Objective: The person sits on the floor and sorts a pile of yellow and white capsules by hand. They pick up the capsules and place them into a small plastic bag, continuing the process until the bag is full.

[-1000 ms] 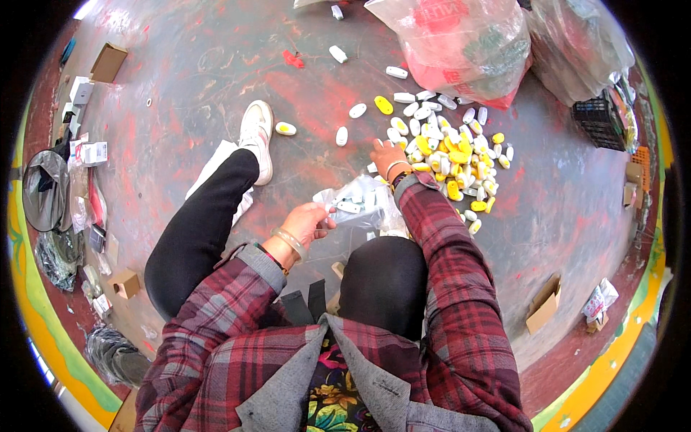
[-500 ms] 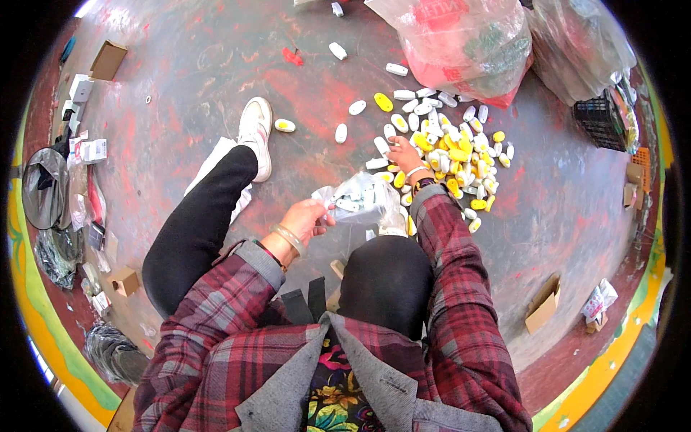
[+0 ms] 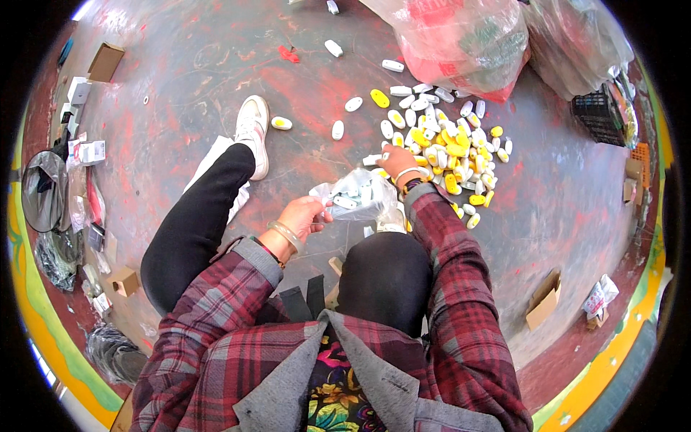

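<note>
Left hand fingers: the left hand (image 3: 306, 214) curls its fingers closed on the edge of a clear plastic bag (image 3: 358, 199), pinching the film at the bag's left side.
Right hand fingers: the right hand (image 3: 396, 163) is closed around a small white oval piece (image 3: 386, 154), held just above the bag's far rim.
Bag: it hangs between the two hands, in front of the bent right knee, mouth upward, with several white pieces showing through the film.
Wrists: a pale bangle sits on the left wrist; a thin band and a dark strap sit on the right wrist. Both sleeves are red plaid.
Pile: a heap of white and yellow oval pieces (image 3: 448, 140) lies on the floor just beyond the right hand, spreading to the right.
Strays: single white pieces lie apart from the heap, one near the white shoe (image 3: 253, 133), others farther up the floor.
Legs: the left leg is stretched out in black trousers; the right knee is drawn up.
Floor: grey concrete (image 3: 180, 93) with red paint marks.
Farther out: two large clear sacks (image 3: 461, 39) stand behind the heap, a black crate (image 3: 597, 119) to their right, and small cardboard boxes (image 3: 544, 299) sit near the edges.
</note>
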